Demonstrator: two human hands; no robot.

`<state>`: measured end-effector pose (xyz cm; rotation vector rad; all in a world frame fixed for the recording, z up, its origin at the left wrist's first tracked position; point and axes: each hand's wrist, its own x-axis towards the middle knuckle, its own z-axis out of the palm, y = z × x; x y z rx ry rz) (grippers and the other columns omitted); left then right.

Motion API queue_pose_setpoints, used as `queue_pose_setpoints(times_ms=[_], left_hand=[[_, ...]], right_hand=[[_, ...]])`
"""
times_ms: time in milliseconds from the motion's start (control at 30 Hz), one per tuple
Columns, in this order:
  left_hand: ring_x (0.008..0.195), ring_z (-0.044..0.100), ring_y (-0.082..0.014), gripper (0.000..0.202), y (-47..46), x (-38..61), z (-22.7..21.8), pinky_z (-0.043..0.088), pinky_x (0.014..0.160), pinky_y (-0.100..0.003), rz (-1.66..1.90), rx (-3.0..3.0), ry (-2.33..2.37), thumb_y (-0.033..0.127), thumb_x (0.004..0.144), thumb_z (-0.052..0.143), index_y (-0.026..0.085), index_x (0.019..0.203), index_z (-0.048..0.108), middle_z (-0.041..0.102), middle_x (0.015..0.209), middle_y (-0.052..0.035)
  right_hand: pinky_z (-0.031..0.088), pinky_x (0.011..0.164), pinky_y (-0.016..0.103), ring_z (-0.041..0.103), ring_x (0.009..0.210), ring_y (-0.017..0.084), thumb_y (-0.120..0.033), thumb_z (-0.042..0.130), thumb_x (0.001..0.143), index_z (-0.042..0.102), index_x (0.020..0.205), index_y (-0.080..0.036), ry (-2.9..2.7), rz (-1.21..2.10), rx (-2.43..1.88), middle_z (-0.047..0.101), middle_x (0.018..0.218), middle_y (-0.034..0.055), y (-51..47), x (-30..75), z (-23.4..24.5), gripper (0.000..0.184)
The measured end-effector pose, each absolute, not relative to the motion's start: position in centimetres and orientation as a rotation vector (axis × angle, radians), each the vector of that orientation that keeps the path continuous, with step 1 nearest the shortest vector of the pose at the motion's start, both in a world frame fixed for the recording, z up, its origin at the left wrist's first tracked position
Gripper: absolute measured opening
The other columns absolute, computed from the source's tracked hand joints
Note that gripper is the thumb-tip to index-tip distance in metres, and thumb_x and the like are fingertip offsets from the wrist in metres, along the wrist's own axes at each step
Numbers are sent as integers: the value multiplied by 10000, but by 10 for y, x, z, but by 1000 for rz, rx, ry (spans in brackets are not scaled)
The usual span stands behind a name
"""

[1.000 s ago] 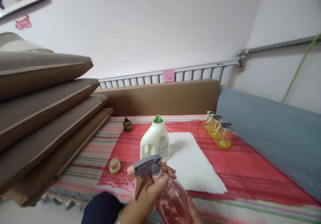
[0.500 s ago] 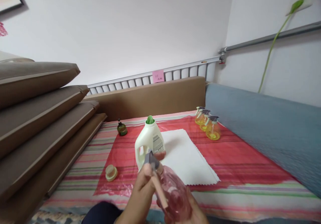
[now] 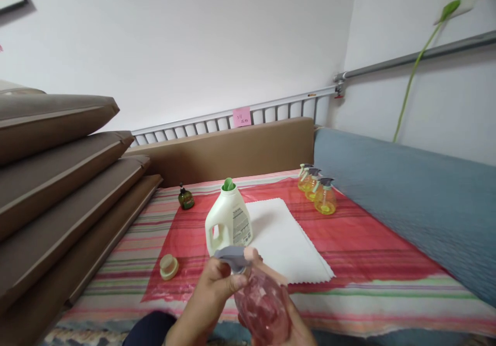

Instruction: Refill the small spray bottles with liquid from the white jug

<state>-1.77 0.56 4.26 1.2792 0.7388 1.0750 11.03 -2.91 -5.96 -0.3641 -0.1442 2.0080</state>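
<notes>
A pink see-through spray bottle (image 3: 261, 304) with a grey and peach spray head is held up close to me. My left hand (image 3: 219, 286) grips the neck and spray head, with the thumb across the collar. Around the lower right of the bottle wraps my right hand (image 3: 296, 320), partly hidden behind it. Just beyond stands a pale green detergent jug (image 3: 228, 219), upright and uncapped, with a green spout in its mouth. Its round cap (image 3: 169, 267) lies on the red sheet to the left.
A white scalloped mat (image 3: 287, 242) lies on the red plastic sheet (image 3: 368, 248) over striped cloth. Yellow-liquid spray bottles (image 3: 324, 199) stand at the back right, a dark green pump bottle (image 3: 186, 199) at the back left. Brown cushions (image 3: 65, 191) are stacked at left.
The spray head has turned, so its peach nozzle now points right instead of down toward me. My left hand has moved slightly left and down with it. The view has shifted a little.
</notes>
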Motion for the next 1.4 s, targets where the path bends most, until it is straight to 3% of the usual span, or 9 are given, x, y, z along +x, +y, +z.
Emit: queue_pose_setpoints(times_ms=[67, 167, 300, 467, 633, 933, 1100, 1233, 1400], left_hand=[[961, 607, -274, 304, 7, -10, 37, 424, 881, -386, 1232, 1236, 811, 315, 679, 741, 178, 948, 703, 712, 987, -78], [1055, 568, -269, 307, 8, -2, 31, 388, 936, -376, 1390, 1185, 930, 331, 727, 706, 201, 1004, 681, 683, 1089, -75], [1076, 556, -274, 291, 8, -10, 36, 403, 918, -361, 1140, 1297, 814, 322, 765, 668, 178, 1019, 679, 660, 1132, -97], [891, 592, -197, 232, 7, -13, 39, 441, 800, -282, 1237, 1312, 830, 285, 723, 711, 188, 930, 673, 683, 924, -47], [652, 508, -100, 241, 5, -1, 34, 416, 626, -195, 1452, 1235, 955, 229, 637, 778, 193, 790, 596, 569, 709, 39], [961, 576, -185, 348, 13, -14, 50, 409, 906, -309, 1654, 978, 773, 310, 686, 744, 203, 1000, 638, 659, 984, -34], [910, 602, -202, 351, 9, -17, 49, 432, 850, -309, 1489, 1066, 848, 294, 678, 750, 189, 997, 651, 680, 931, -50], [943, 591, -190, 294, 4, -20, 52, 421, 873, -296, 1630, 1105, 830, 293, 710, 724, 208, 979, 641, 669, 957, -28], [800, 608, -170, 253, 4, -16, 52, 450, 737, -257, 1417, 1231, 800, 255, 688, 746, 184, 913, 656, 676, 838, -28]], right_hand=[[516, 555, 268, 688, 754, 206, -443, 695, 727, 691, 954, -156, -86, 2040, -353, 748, 903, 83, -27, 110, -67, 366], [514, 589, 287, 686, 757, 206, -450, 712, 705, 700, 918, -150, -2, 2043, -309, 752, 858, 84, -23, 110, -75, 369], [506, 571, 297, 691, 752, 244, -471, 670, 739, 694, 947, -125, -81, 2173, -290, 750, 847, 106, -23, 111, -72, 405], [516, 614, 310, 690, 807, 252, -482, 661, 745, 697, 953, -131, -141, 2160, -246, 745, 917, 105, -26, 109, -67, 409], [515, 732, 349, 674, 903, 245, -436, 751, 666, 703, 936, -175, -28, 2051, -214, 742, 958, 80, -24, 108, -73, 378], [512, 657, 289, 670, 901, 216, -426, 685, 747, 666, 1034, -175, -31, 2115, -251, 725, 1017, 94, -24, 112, -73, 382], [525, 635, 305, 688, 817, 222, -439, 688, 737, 693, 954, -154, -20, 2108, -295, 745, 929, 88, -22, 113, -79, 358], [526, 670, 305, 686, 819, 209, -426, 716, 713, 697, 947, -156, -2, 2109, -295, 747, 921, 85, -21, 114, -84, 358], [529, 664, 313, 677, 871, 224, -403, 708, 722, 687, 962, -164, -21, 2075, -350, 739, 941, 95, -21, 117, -84, 340]])
